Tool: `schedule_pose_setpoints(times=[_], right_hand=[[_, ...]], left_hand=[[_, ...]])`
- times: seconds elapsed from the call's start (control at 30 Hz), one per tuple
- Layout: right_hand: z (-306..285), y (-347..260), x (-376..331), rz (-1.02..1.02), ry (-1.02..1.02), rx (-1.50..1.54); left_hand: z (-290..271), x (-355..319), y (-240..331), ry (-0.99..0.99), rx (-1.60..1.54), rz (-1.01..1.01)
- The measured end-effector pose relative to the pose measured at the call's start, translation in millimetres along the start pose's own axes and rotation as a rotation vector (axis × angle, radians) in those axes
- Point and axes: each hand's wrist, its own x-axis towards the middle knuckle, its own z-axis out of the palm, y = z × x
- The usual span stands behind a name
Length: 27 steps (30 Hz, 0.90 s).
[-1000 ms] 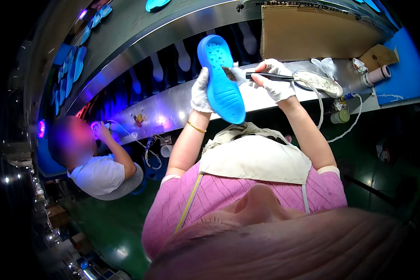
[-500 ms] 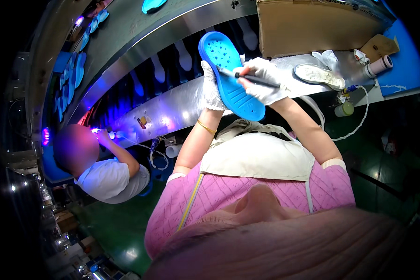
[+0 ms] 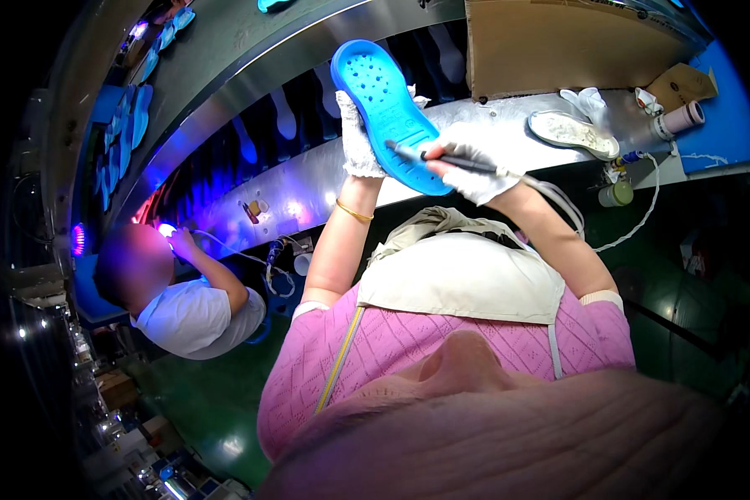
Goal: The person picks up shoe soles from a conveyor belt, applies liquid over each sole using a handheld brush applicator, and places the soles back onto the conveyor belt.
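Observation:
A blue shoe sole (image 3: 383, 104), dotted with small holes at its far end and grooved near the other, is tilted up above the bench. My left hand (image 3: 357, 143), in a white glove, grips it by its left edge and from beneath; some fingers are hidden behind it. In my gloved right hand (image 3: 483, 182) is a black-handled brush (image 3: 468, 163), held like a pen. Its grey tip is at the near part of the sole, by the left edge. A pale hose seems to run from the handle's rear.
Along the metal bench (image 3: 508, 117) stand a cardboard box (image 3: 550, 50) and a white-coated sole (image 3: 571, 132). Beyond it, blue soles (image 3: 142, 117) lie on a conveyor (image 3: 225, 42). A co-worker (image 3: 200, 317) works at the left under purple light. A white hose (image 3: 646, 217) hangs at right.
The sole and both hands have shifted up and left. Along the sole, the brush tip has moved from the middle toward the near end.

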Motion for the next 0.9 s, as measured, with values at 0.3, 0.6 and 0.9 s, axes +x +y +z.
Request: schedule_pose_setpoints(times=[0.3, 0.6, 0.9], right_hand=[[-28, -8, 21, 0.287, 0.099, 0.239], [15, -11, 5, 0.136, -0.094, 0.235], [26, -7, 3, 0.267, -0.065, 0.391]], left_hand=[[30, -23, -11, -0.118, -0.124, 0.004], [30, -22, -10, -0.139, 0.016, 0.125], [31, -21, 4, -0.193, -0.063, 0.194]])
